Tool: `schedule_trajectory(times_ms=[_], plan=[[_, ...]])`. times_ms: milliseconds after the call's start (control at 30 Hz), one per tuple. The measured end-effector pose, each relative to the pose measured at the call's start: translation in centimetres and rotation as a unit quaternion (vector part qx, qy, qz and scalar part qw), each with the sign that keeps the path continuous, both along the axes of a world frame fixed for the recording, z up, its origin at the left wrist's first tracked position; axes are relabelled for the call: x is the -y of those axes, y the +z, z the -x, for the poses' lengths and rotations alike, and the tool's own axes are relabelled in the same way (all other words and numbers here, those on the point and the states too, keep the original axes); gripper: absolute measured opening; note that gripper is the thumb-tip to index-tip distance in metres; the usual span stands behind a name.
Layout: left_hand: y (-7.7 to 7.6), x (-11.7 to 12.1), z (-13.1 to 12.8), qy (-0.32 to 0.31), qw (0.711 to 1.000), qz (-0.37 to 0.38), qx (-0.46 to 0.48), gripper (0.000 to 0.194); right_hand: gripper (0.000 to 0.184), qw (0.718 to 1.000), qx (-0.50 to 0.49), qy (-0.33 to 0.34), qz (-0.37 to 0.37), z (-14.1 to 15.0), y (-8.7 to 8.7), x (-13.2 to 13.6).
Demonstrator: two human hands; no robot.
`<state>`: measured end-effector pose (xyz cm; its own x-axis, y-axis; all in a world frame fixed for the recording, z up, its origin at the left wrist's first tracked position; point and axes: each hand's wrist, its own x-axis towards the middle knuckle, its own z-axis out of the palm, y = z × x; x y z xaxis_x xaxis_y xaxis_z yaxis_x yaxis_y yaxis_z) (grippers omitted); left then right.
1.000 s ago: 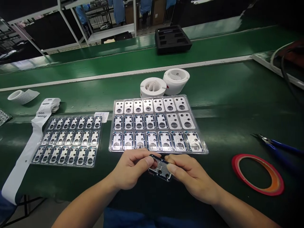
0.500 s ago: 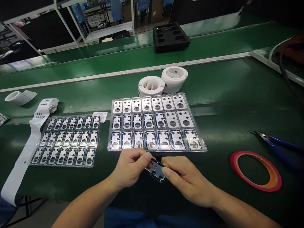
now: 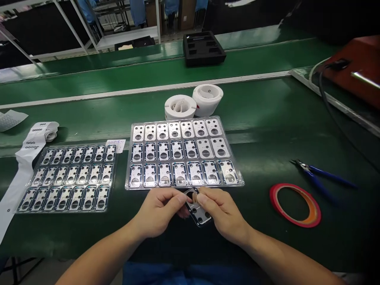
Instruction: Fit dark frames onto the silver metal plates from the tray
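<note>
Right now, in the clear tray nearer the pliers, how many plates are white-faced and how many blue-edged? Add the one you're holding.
White-faced plates in clear tray: 9
Blue-edged plates in that tray: 12
Plate between left hand and right hand: 1
Total: 22

Behind the long green tabletop [image 3: 252,105] stands a white metal shelf rack [image 3: 127,35]; blue garments [image 3: 137,10] hang beyond it, near a cardboard box [image 3: 187,12]; grey floor [image 3: 35,273] shows low on the left.
</note>
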<state>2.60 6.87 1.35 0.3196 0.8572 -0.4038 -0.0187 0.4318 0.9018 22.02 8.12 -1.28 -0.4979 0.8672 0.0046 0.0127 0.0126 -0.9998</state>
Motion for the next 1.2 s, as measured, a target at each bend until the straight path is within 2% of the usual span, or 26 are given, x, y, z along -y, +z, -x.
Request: schedule_trajectory(times_ms=[133,233,367,467,667,833,900,1067,1200], plan=[[0.3,0.0,0.4,-0.047,0.996,-0.031,-0.067,0.044,0.043,0.995,-0.051,0.043,0.077,0.0,0.0,0.0],[0.3,0.1,0.5,-0.087,0.991,-0.043,-0.091,0.044,0.042,0.995,-0.043,0.036,0.078,0.1,0.0,-0.1],[0.1,0.1,0.3,-0.061,0.995,-0.040,-0.066,0.045,0.040,1.000,0.002,0.000,0.017,0.0,0.0,-0.1],[-0.2,0.0,0.2,-0.051,0.995,-0.052,-0.067,0.045,0.039,1.000,0.015,-0.017,0.001,0.0,-0.1,0.0],[-0.4,0.0,0.1,-0.089,0.987,-0.098,-0.096,0.040,0.041,0.995,-0.033,0.054,0.072,0.5,-0.4,-0.1],[-0.6,0.2,0.0,-0.093,0.992,-0.070,-0.041,0.038,0.044,0.996,-0.051,0.030,0.067,0.5,-0.3,-0.2],[-0.6,0.2,0.0,-0.101,0.991,-0.080,-0.033,0.035,0.045,0.995,-0.062,0.020,0.078,0.5,-0.4,-0.1],[-0.7,0.2,0.3,-0.074,0.984,-0.147,-0.062,0.036,0.050,0.987,-0.094,0.086,0.100,0.4,-0.3,0.0],[-0.8,0.2,0.5,-0.062,0.990,-0.116,-0.044,0.038,0.048,0.992,-0.059,0.066,0.090,0.3,-0.2,-0.1]])
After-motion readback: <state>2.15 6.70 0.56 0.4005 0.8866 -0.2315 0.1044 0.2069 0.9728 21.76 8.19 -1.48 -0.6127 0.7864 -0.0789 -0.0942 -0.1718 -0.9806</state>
